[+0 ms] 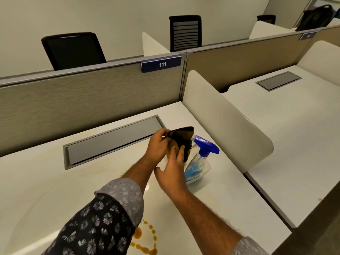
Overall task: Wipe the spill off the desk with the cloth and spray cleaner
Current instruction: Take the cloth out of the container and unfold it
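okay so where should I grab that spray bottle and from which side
Probably the narrow neck just under the blue trigger head of the spray bottle, where a hand can wrap around. It leans, nozzle pointing right toward the divider, and the cloth hides its left side, so come from the right.

White counter (55, 181): brown spill (145, 240) at 6 o'clock; spray bottle (199, 161), blue trigger, standing at 3 o'clock; grey recessed cable flap (110, 142) at 12 o'clock.
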`<state>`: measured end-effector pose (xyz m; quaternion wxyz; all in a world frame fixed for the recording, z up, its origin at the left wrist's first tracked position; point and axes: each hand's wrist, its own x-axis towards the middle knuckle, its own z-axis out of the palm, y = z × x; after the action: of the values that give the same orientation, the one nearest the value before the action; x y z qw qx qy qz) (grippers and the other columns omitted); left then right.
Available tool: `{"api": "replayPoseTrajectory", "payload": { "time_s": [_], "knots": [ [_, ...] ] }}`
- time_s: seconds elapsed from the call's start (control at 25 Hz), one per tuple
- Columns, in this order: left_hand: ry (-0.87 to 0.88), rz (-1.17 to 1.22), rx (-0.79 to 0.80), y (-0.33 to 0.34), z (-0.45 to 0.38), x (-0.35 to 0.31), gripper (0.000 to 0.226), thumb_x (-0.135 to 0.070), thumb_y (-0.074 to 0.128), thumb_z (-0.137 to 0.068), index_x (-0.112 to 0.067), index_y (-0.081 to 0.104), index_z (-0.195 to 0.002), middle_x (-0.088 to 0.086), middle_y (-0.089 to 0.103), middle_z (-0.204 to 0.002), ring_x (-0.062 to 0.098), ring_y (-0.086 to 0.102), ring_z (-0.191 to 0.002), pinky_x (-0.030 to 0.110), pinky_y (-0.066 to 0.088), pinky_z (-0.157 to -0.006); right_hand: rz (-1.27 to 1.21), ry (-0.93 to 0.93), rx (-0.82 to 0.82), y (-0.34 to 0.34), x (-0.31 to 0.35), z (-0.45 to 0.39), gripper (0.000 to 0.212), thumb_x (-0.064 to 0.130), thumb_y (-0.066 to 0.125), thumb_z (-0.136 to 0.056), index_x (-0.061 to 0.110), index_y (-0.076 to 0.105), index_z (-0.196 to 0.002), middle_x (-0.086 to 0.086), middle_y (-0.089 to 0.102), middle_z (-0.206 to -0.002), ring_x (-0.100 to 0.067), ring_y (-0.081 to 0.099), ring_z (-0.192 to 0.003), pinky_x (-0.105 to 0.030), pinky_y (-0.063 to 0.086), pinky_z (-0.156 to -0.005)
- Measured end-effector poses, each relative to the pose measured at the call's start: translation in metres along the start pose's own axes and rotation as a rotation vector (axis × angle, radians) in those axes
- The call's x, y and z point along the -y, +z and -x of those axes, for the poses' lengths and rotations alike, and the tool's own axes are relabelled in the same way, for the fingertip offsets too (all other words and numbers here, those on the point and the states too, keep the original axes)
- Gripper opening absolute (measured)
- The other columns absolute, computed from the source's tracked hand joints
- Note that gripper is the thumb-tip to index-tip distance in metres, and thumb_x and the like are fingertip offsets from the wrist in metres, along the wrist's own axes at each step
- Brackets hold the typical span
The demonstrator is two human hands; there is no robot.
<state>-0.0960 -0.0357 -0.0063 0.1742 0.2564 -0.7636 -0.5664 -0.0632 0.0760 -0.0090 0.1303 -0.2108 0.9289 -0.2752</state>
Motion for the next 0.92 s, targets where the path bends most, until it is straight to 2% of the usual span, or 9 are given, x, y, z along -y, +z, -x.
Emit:
{"api": "replayPoseTrajectory", "payload": {
  "time_s": [0.12,0.28,0.44,0.52,0.6,0.68,0.76,0.84,0.92],
  "knots": [
    [-0.045,0.308,-0.140,-0.019,0.024,-0.015,0.024,-0.009,0.048,-0.107,-0.022,0.068,-0.115,0.003,0.073,-0.112,0.025,0.068,-0.111,0.036,0.061,-0.093,-0.113,-0.152,-0.025,-0.012,0.003,0.020,0.090,0.044,0.068,-0.098,0.031,0.011,-0.167,0.004,0.002,-0.178,-0.024,0.024,-0.160,-0.035,0.039,-0.120],
    [-0.106,0.736,-0.271,-0.053,0.055,-0.037,0.030,-0.009,0.044,-0.108,-0.016,0.070,-0.122,0.008,0.078,-0.115,0.025,0.075,-0.106,0.042,0.064,-0.090,-0.417,-0.371,-0.147,-0.038,0.009,0.042,0.069,0.021,0.066,-0.097,0.031,0.036,-0.159,0.007,0.043,-0.164,-0.014,0.048,-0.147,-0.016,0.041,-0.111],
    [-0.138,1.062,-0.277,-0.079,0.097,-0.056,0.037,-0.017,0.040,-0.108,-0.007,0.073,-0.121,0.016,0.078,-0.116,0.031,0.075,-0.105,0.043,0.064,-0.088,-0.630,-0.469,-0.353,-0.069,0.015,0.050,0.044,0.012,0.060,-0.103,0.021,0.053,-0.145,0.004,0.060,-0.144,-0.015,0.059,-0.131,-0.033,0.058,-0.105],
    [-0.184,1.050,-0.275,-0.086,0.117,-0.061,0.046,-0.024,0.038,-0.109,-0.009,0.081,-0.109,0.019,0.079,-0.113,0.033,0.078,-0.100,0.042,0.065,-0.079,-0.599,-0.412,-0.297,-0.082,0.019,0.048,0.043,0.021,0.060,-0.105,0.024,0.052,-0.147,0.006,0.059,-0.144,-0.013,0.056,-0.130,-0.034,0.056,-0.106],
    [-0.228,1.006,-0.277,-0.089,0.132,-0.064,0.051,-0.027,0.038,-0.108,-0.010,0.085,-0.097,0.021,0.080,-0.106,0.033,0.080,-0.092,0.042,0.065,-0.071,-0.633,-0.309,0.007,-0.092,0.023,0.047,0.049,0.037,0.061,-0.104,0.030,0.049,-0.150,0.013,0.056,-0.140,-0.010,0.054,-0.128,-0.034,0.054,-0.104],
    [-0.238,0.976,-0.269,-0.091,0.147,-0.069,0.051,-0.030,0.039,-0.105,-0.010,0.084,-0.091,0.022,0.076,-0.099,0.032,0.079,-0.085,0.043,0.064,-0.070,-0.690,-0.207,0.263,-0.100,0.024,0.050,0.043,0.042,0.064,-0.101,0.031,0.057,-0.142,0.013,0.063,-0.128,-0.015,0.063,-0.123,-0.032,0.056,-0.097],
    [-0.220,0.853,-0.236,-0.093,0.162,-0.077,0.044,-0.042,0.045,-0.104,-0.015,0.081,-0.100,0.020,0.076,-0.102,0.032,0.079,-0.090,0.044,0.064,-0.074,-0.679,-0.211,0.299,-0.100,0.022,0.053,0.022,0.041,0.068,-0.099,0.035,0.065,-0.120,0.012,0.070,-0.111,-0.020,0.071,-0.111,-0.031,0.058,-0.093],
    [-0.224,0.621,-0.163,-0.097,0.176,-0.082,0.043,-0.049,0.064,-0.094,-0.018,0.072,-0.122,0.021,0.075,-0.119,0.035,0.075,-0.108,0.044,0.064,-0.082,-0.661,-0.277,0.276,-0.105,0.021,0.062,0.014,0.043,0.067,-0.099,0.040,0.060,-0.111,0.017,0.067,-0.107,-0.015,0.070,-0.103,-0.029,0.059,-0.091],
    [-0.214,0.419,-0.083,-0.102,0.190,-0.083,0.052,-0.029,0.073,-0.081,-0.017,0.062,-0.131,0.024,0.067,-0.129,0.040,0.068,-0.117,0.044,0.063,-0.089,-0.714,-0.355,0.255,-0.115,0.021,0.068,0.009,0.045,0.060,-0.103,0.042,0.055,-0.110,0.020,0.065,-0.109,-0.012,0.068,-0.102,-0.018,0.058,-0.081]
  ]
}}
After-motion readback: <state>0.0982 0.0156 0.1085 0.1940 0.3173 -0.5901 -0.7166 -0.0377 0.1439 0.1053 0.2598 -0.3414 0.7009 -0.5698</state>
